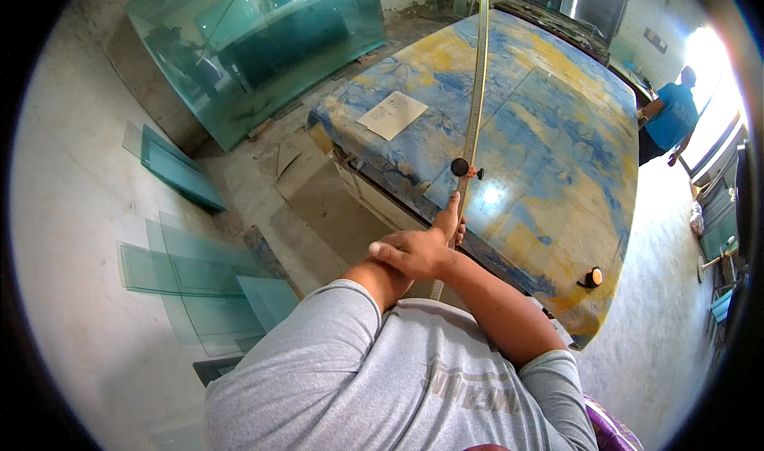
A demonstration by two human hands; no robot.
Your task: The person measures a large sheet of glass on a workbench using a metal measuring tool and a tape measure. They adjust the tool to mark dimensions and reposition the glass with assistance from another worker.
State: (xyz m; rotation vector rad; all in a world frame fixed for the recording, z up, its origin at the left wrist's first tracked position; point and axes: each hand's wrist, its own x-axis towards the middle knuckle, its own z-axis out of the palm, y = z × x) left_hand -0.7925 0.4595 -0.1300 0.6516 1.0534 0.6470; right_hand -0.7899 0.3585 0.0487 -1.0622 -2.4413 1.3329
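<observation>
A long metal ruler bar (477,77) with graduated markings runs from near my body across the bed-like table (374,132) and out of the top of the view. My left hand (449,222) is closed round its near part, thumb lying along it and fingertips showing on the right side. Just beyond the thumb, a sliding fitting (469,170) with a black round knob and orange parts sits on the bar. My right hand (402,249) crosses over and grips my left forearm. Under the bar lies a clear glass sheet (521,172), its edges faint against the patterned blue-and-yellow cover.
A paper sheet (393,115) lies on the table's left; a small black-and-orange round object (593,277) sits near its right corner. Glass panes (191,272) lean at the left, and a large pane (263,45) stands behind. A person in blue (670,113) is at the far right.
</observation>
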